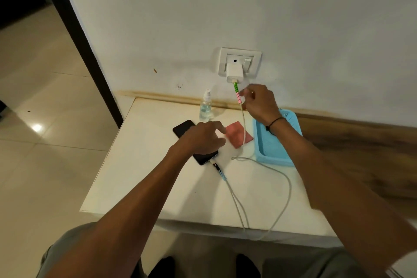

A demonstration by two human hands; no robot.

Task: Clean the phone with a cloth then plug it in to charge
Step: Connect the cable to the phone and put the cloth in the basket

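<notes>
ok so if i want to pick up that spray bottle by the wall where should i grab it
Take the spray bottle by its clear round body, below the white nozzle, with a side grip from the left. It stands upright near the table's back edge; the wall is close behind it, and the cable and right hand crowd its right side, so the left looks freest.

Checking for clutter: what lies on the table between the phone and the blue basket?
In the head view, the pink cloth and the charging cable crossing it.
</notes>
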